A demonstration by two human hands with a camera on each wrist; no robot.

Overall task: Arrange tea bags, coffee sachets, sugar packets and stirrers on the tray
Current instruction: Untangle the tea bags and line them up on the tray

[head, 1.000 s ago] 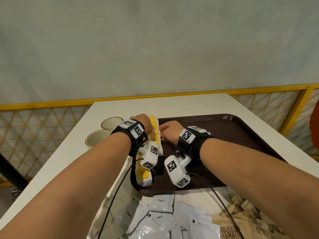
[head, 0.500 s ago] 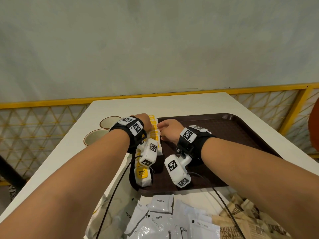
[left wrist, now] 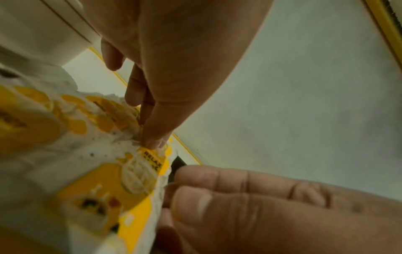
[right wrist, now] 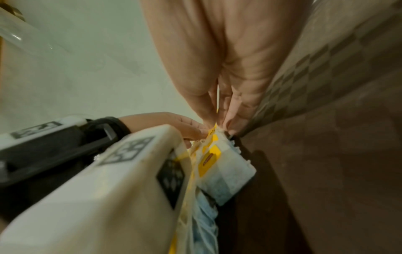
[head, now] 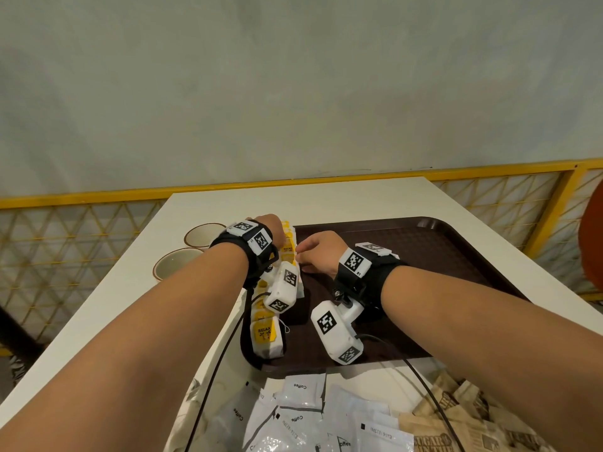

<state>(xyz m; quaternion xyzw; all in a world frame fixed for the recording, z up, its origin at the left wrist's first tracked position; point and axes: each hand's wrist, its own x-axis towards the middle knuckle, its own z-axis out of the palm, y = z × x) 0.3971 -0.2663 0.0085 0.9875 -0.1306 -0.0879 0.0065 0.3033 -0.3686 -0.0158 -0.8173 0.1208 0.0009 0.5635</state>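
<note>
A row of white tea bags (head: 288, 247) with yellow tags stands along the left edge of the brown tray (head: 456, 256); the nearest tea bag (head: 266, 334) reads RELAX. My left hand (head: 272, 226) is at the far end of the row. In the left wrist view its thumb and forefinger (left wrist: 152, 137) pinch the top of a tea bag (left wrist: 150, 159). My right hand (head: 318, 249) reaches the row from the tray side. In the right wrist view its fingertips (right wrist: 230, 123) pinch a tea bag (right wrist: 226, 165) by its yellow tag. No stirrers are in view.
White coffee sachets (head: 303, 415) and brown sugar packets (head: 473, 432) lie heaped on the table near me. Two cups (head: 204, 234) (head: 176, 265) stand left of the tray. A yellow mesh railing (head: 554, 203) borders the table's far and right sides.
Both hands stay at the far end of the tea bag row. My right hand's fingers have edged a little left, closer against the bags.
</note>
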